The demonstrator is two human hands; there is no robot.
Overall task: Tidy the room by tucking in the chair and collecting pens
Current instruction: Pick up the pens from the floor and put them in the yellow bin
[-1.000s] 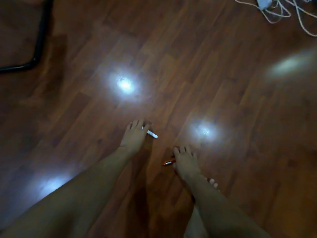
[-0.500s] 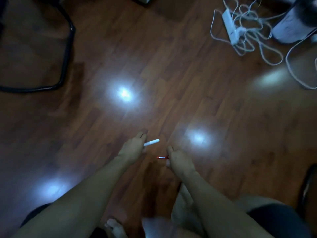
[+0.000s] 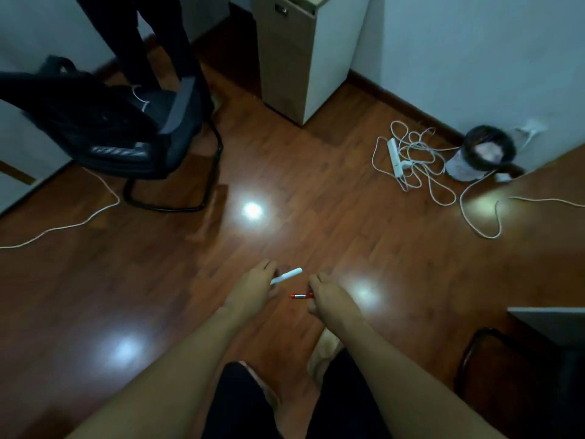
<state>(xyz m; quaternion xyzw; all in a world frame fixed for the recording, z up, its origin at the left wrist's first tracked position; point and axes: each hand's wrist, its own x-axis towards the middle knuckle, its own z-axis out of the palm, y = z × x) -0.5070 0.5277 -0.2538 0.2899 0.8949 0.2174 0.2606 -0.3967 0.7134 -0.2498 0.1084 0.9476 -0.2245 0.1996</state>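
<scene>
Head view: left hand (image 3: 253, 288) closed in a grip on a white pen (image 3: 286, 275) and right hand (image 3: 327, 294) on a red pen (image 3: 302, 295), both above the floor (image 3: 316, 223); chair (image 3: 126, 134) at 10 o'clock.

Bare floor (image 3: 285, 172) ahead open; chair (image 3: 133, 137) left, cable tangle (image 3: 411, 160) right.

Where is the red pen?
In the head view, the red pen is low and centre, held in the right hand, just below the white pen.
</scene>
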